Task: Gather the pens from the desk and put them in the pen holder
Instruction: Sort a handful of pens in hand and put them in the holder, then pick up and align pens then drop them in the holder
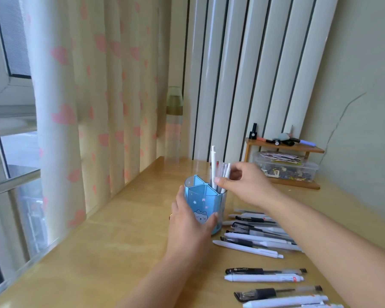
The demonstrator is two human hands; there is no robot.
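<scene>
A blue pen holder [200, 196] with a cat picture and several compartments stands on the wooden desk [111, 252]. My left hand [189, 223] wraps its near side. My right hand [242, 185] is above the holder's right rim, with thumb and fingers closed on a bunch of white pens [222, 172] that stand in its right compartment. A tall white pen [213, 165] sticks up beside them. Several white and black pens [253, 234] lie in a row on the desk right of the holder, and more pens [265, 275] lie nearer me.
A small wooden shelf [285, 147] with markers and small bottles stands at the back right, and a clear plastic box [285, 167] of small items sits under it. A tall bottle [173, 125] stands by the heart-patterned curtain. The window is to the left.
</scene>
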